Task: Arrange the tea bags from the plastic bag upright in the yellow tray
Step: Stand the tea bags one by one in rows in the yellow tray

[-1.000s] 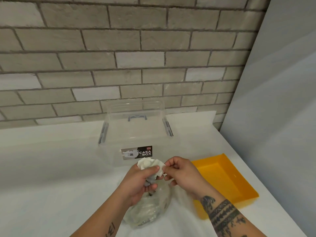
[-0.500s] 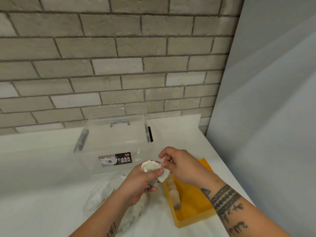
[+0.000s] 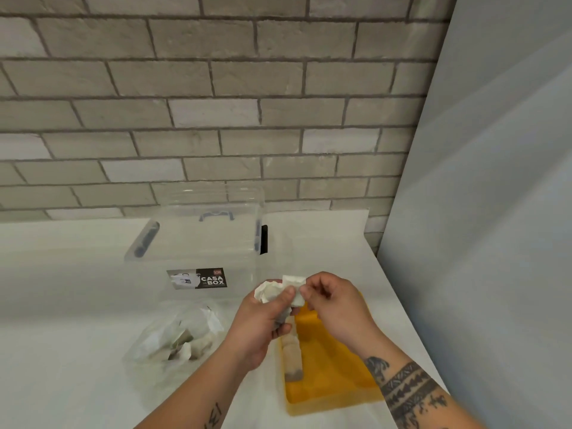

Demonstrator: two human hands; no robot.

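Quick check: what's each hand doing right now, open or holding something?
Left hand: closed, gripping a bunch of tea bags.
Right hand: closed, pinching a single tea bag at the top of that bunch.

— Where is the tray (image 3: 334,366)?
— On the table (image 3: 62,305), at the right. The bag (image 3: 176,335) lies left of it.
— And the box (image 3: 201,243)?
— Behind the bag, by the wall (image 3: 216,103). Some tea bags (image 3: 292,357) sit in the tray.

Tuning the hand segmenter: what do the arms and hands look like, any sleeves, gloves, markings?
The left hand and right hand are bare: no gloves, no sleeves in view, no rings or watch showing. The right forearm carries dark patterned band tattoos above the wrist; the left forearm has a small dark tattoo.
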